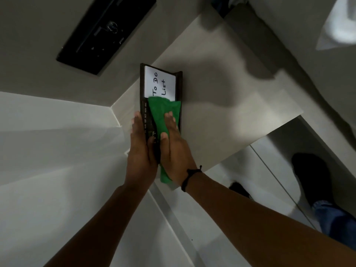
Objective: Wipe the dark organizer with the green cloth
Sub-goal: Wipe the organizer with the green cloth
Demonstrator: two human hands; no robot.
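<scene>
This looks like an office or home desk corner. A pale surface [240, 105] meets plain grey walls, and a black monitor [107, 31] hangs or stands by the wall. On the surface sits a dark organizer [143, 89] with month names printed along its edge and a white card [159, 83] handwritten "To Do List"

bare forearms, black cord bracelet [189, 177], blue jeans [331, 218], black socks [310, 176]

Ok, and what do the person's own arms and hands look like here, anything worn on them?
Both forearms are bare, no sleeves in view. The right hand has a thin black cord bracelet at the wrist, with a small knot end sticking out. The left hand shows no rings, watch or glove.
</scene>
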